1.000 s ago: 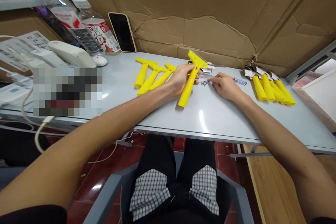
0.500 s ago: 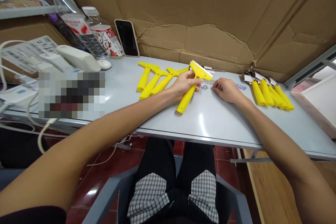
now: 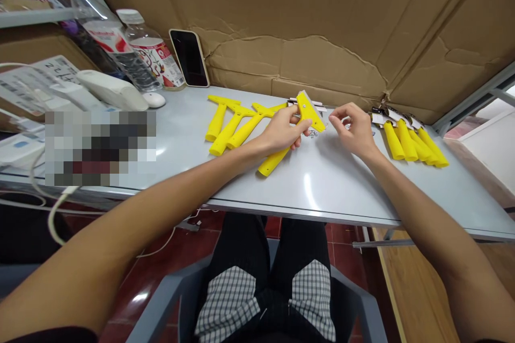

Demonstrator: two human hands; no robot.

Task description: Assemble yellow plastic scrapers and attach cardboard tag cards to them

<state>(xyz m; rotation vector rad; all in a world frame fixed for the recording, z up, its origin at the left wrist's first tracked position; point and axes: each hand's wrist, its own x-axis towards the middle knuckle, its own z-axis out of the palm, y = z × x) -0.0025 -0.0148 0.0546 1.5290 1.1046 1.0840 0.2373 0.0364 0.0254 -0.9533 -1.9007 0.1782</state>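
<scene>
Left hand [image 3: 279,131] grasps a yellow scraper [image 3: 308,111] near the middle of the table [image 3: 341,187]; fingers wrap the neck, with the T-head tilted up past the fingertips and the handle end [image 3: 270,165] sticking out below the hand toward the front edge; cannot tell if that end touches the table.

Right hand [image 3: 354,128] is empty, fingers half curled and open, just right of the scraper head; not touching it.

Tiny screws [image 3: 313,134] lie in a small pile just under the scraper head, beside the left fingers; small white pieces [image 3: 308,102] sit behind the head, too small to tell what they are.

Three yellow handles [image 3: 231,131] lie side by side left of the left hand, near the back edge; a row of yellow handles [image 3: 408,142] with card tags [image 3: 382,118] sits at the right end.

Back-left corner: phone [image 3: 190,58] leaning on the cardboard wall [image 3: 322,21], two plastic bottles [image 3: 145,53], white mouse [image 3: 155,99], white handset [image 3: 110,90]; a pixelated patch [image 3: 100,147] hides part of the left side.
</scene>
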